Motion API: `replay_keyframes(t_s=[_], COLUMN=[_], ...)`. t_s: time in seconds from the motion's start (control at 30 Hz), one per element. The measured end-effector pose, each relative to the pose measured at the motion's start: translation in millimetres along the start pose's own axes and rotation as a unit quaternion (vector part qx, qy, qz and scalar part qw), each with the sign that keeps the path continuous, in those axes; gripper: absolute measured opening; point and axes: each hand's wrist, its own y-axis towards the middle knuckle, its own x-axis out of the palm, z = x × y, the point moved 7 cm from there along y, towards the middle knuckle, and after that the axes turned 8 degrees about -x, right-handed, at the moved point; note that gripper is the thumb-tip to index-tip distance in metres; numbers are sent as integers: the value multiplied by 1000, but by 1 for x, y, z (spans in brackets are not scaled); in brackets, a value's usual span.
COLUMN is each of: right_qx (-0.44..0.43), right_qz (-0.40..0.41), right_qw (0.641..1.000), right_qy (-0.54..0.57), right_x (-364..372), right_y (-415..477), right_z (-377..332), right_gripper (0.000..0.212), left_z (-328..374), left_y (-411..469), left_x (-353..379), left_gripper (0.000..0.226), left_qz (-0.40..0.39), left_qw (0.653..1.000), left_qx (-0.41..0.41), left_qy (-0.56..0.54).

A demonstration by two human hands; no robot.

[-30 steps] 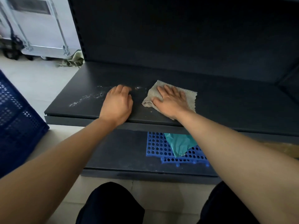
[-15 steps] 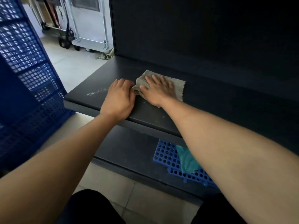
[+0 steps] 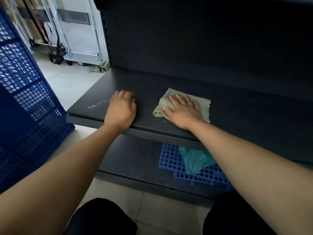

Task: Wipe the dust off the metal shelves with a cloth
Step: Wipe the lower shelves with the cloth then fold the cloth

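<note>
Beige cloth (image 3: 204, 107) pressed under flat right hand (image 3: 183, 112)

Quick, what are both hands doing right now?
Left hand: open, holds nothing, rests on the shelf.
Right hand: open, fingers flat, pressing the cloth.

Cloth (image 3: 184, 103) on shelf (image 3: 237, 116), right of left hand (image 3: 121, 110); crate (image 3: 25, 107) far left.

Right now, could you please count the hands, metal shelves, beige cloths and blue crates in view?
Hands: 2, left hand and right hand.
Metal shelves: 2, upper shelf and lower shelf.
Beige cloths: 1, cloth under the right hand.
Blue crates: 1, crate at the left.
Total: 6.
</note>
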Motion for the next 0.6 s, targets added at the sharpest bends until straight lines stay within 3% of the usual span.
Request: replay_keyframes(t_s=[0.2, 0.37, 0.6], right_qx=[-30, -66, -89], right_qz=[-3, 2, 18], right_qw=[1000, 998, 996], right_qy=[4, 6, 9], right_x=[6, 12, 10], right_y=[11, 39, 57], right_z=[-67, -127, -132], right_gripper=[65, 64, 64], left_z=[-15, -46, -56], left_y=[2, 6, 12], left_x=[-17, -33, -27], left_gripper=[35, 40, 41], left_qz=[46, 88, 84], left_qw=[998, 993, 992], left_qx=[9, -34, -71], left_qy=[-37, -64, -67])
